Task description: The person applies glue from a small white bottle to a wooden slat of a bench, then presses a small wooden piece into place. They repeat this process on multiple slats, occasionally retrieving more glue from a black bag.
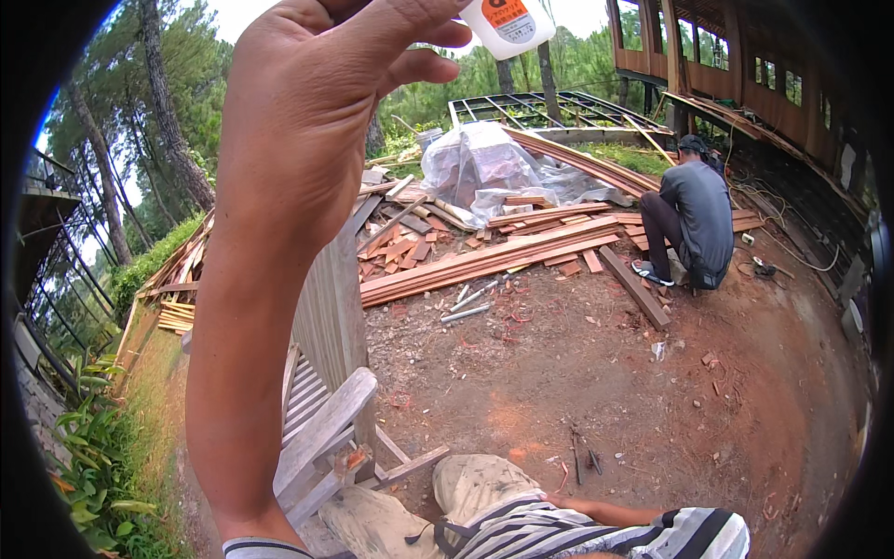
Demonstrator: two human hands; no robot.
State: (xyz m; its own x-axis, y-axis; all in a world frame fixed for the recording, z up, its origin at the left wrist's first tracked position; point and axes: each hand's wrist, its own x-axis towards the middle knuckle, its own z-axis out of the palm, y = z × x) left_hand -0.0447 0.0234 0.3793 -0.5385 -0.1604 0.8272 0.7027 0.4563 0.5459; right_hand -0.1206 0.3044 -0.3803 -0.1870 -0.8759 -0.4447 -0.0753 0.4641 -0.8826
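My left hand [328,91] is raised high at the top of the view, its forearm rising from the lower left. Between thumb and fingers it pinches a small white plastic container [513,35] with an orange and grey label that bears writing. The upper part of that container is cut off by the frame. My right forearm [604,511] reaches along my thigh at the bottom, beyond the striped shirt [552,527]; its hand is mostly hidden beside my beige trousers [482,482]. A dark hand tool [585,458], seemingly pliers, lies on the dirt past my knee.
A weathered wooden chair [325,440] stands at my left. Ahead lie long reddish planks [489,262], wood offcuts [401,251], grey pipes [466,312] and a pile under plastic sheeting [482,164]. A person [695,209] squats at the right near a dark beam [632,286] and cables [803,258].
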